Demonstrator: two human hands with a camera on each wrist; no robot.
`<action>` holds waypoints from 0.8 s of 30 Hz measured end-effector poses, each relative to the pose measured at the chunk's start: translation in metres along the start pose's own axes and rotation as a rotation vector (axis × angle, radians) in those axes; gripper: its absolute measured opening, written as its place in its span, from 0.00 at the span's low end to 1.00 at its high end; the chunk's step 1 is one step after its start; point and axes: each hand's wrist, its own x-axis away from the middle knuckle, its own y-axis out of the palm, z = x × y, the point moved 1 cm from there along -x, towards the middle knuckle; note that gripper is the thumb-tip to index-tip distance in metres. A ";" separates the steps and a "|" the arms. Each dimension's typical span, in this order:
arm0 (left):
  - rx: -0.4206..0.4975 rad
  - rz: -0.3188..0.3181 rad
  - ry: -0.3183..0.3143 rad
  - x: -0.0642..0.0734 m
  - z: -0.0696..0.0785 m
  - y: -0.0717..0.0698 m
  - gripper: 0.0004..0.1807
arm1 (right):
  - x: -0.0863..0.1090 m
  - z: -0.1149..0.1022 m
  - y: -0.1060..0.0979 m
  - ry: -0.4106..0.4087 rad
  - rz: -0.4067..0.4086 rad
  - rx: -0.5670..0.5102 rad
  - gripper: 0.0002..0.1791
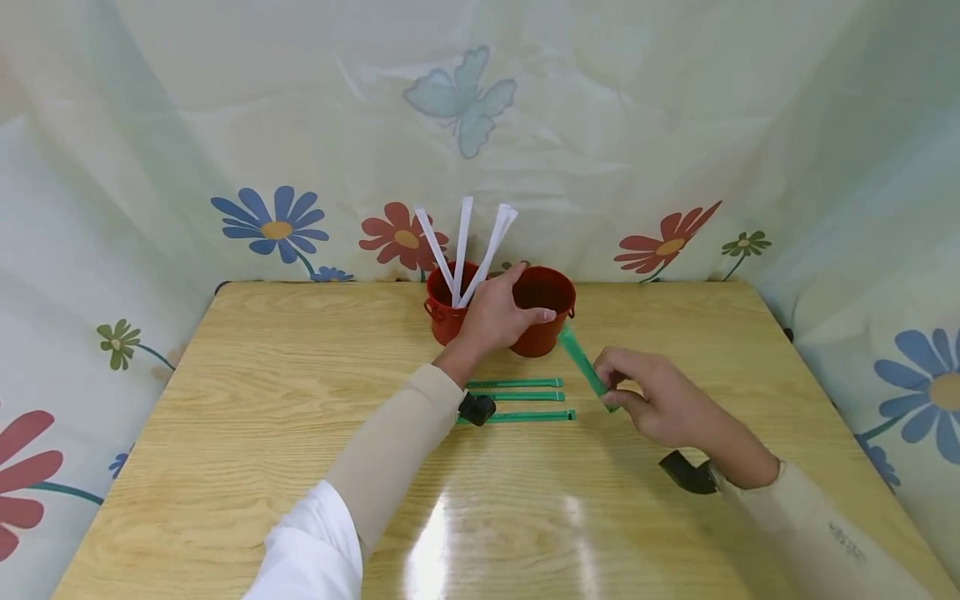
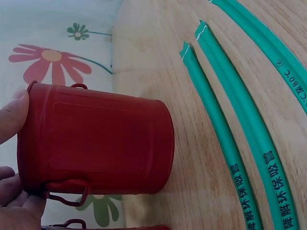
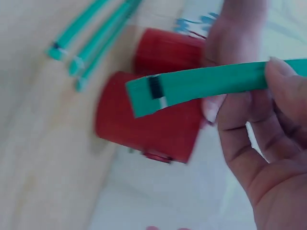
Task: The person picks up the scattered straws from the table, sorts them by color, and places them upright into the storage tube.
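Observation:
My left hand (image 1: 495, 315) holds the right-hand red bucket (image 1: 536, 340) by its rim, thumb on the near side. In the left wrist view this bucket (image 2: 103, 139) stands upright on the table, a small handle on its side. My right hand (image 1: 660, 396) pinches a straw in a green wrapper (image 1: 581, 360) between thumb and fingers. The straw slants up and left, its far end close to the bucket's right side. Across that bucket in the right wrist view lies the straw's free end (image 3: 144, 96). Several white paper-wrapped straws (image 1: 462, 242) lean in the left red bucket (image 1: 442, 323).
Three green-wrapped straws (image 1: 525, 397) lie side by side on the wooden table (image 1: 270, 400), in front of the buckets and partly behind my left wrist. A flowered curtain (image 1: 600, 125) hangs behind the table and along both sides.

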 end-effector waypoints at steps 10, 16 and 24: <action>-0.007 -0.019 -0.023 0.001 0.004 0.000 0.46 | -0.038 0.005 -0.029 0.101 0.250 -0.180 0.12; -0.040 -0.040 -0.021 -0.001 0.005 -0.002 0.47 | -0.073 0.014 -0.032 0.138 0.379 -0.230 0.11; -0.029 -0.032 -0.010 0.000 0.004 -0.003 0.47 | -0.105 0.038 -0.022 0.258 0.432 -0.208 0.13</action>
